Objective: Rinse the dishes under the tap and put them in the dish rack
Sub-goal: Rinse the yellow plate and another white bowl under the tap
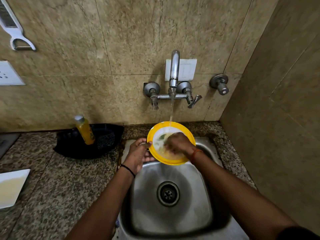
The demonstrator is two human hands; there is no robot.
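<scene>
A round plate (180,126) with a yellow rim and white middle is held tilted over the back of the steel sink (199,205). Water runs from the wall tap (174,70) onto the plate's far edge. My left hand (138,153) grips the plate's left rim, thumb on top and fingers underneath. My right hand (178,144) lies on the plate's wet white face; it is blurred, and its fingers touch the surface. No dish rack shows.
A black tray (69,148) left of the sink holds a yellow soap bottle (85,130) and a dark scrub pad (105,140). A white plate (12,186) lies at the counter's left edge. Tiled walls close in behind and on the right.
</scene>
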